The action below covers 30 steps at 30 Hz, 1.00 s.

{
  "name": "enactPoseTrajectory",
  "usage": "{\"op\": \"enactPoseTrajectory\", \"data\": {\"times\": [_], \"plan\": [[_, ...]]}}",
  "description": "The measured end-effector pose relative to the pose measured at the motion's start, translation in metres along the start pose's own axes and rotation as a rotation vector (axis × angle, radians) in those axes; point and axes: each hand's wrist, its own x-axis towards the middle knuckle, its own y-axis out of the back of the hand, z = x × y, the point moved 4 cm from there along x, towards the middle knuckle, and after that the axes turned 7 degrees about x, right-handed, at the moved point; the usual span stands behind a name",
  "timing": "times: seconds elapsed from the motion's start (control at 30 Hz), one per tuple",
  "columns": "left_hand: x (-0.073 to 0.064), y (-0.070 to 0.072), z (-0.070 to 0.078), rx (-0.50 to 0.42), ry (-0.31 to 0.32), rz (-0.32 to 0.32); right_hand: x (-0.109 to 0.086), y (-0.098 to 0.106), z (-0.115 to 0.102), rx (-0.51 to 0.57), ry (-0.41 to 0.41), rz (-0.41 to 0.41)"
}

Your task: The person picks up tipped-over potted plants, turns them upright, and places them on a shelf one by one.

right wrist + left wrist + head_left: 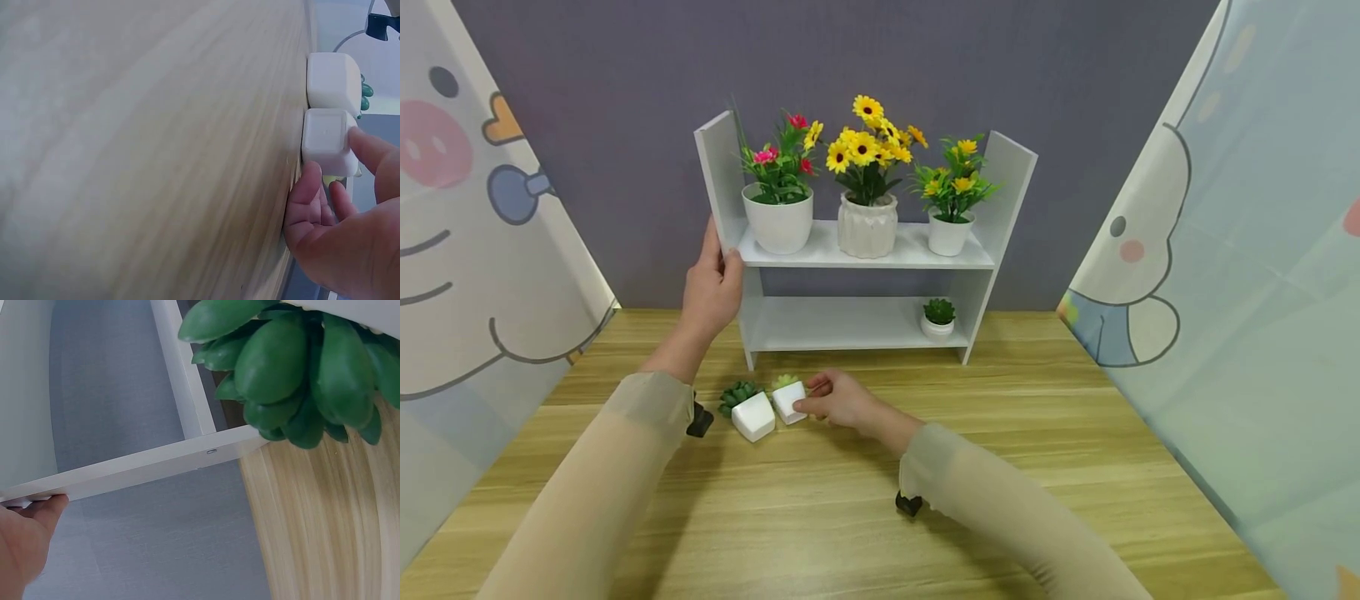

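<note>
My left hand (pixel 713 292) grips the left side panel of a white two-tier shelf (pixel 865 325), thumb toward the front edge. In the left wrist view, fingers (pixel 53 509) touch the panel. On the wooden table, my right hand (pixel 844 402) has its thumb and fingers around a small white pot (pixel 787 405) with a pale green succulent, tipped on its side. In the right wrist view, the thumb touches this pot (pixel 326 140) and its base shows. Beside it lies another tipped white pot (pixel 754 417) with a dark green succulent (pixel 281 369).
The upper tier holds a pot of red flowers (pixel 778 218), a ribbed pot of yellow flowers (pixel 867 227) and a smaller yellow-flowered pot (pixel 950 234). A small succulent (pixel 937 318) stands at the lower tier's right. A grey wall (pixel 1075 83) rises behind; cartoon-printed curtains (pixel 1247 250) flank the table.
</note>
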Motion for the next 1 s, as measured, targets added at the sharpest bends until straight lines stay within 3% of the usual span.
{"op": "enactPoseTrajectory", "data": {"times": [0.37, 0.67, 1.0], "plan": [[-0.001, 0.000, 0.001, -0.004, 0.007, -0.010, -0.004, 0.003, -0.003, -0.074, 0.009, 0.013], [-0.001, 0.000, -0.001, -0.003, 0.020, -0.010, -0.002, -0.002, -0.009, -0.291, 0.044, 0.130], [-0.001, 0.000, 0.000, -0.005, 0.010, -0.011, 0.001, -0.011, -0.010, -0.261, 0.009, 0.171]]}}
